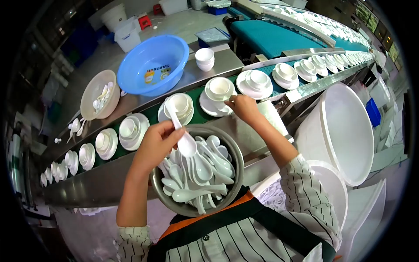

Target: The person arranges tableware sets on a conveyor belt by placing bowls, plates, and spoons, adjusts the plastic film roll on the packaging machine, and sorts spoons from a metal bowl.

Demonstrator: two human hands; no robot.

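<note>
My left hand (163,142) pinches a white spoon (187,143), bowl end toward me, above a steel bowl (239,174) full of white spoons (201,168). The spoon's handle reaches over a stack of plate and bowls (180,107) on the green conveyor belt (150,114). To the right, my right hand (244,107) has its fingers closed at the edge of another plate and bowl stack (219,88). What those fingers hold, if anything, is too small to make out.
A blue basin (152,65), a beige basin (99,94) with spoons and stacked cups (204,59) stand behind the belt. More dish stacks line the belt both ways. Large white tubs (345,131) stand at the right; a teal conveyor (270,39) lies beyond.
</note>
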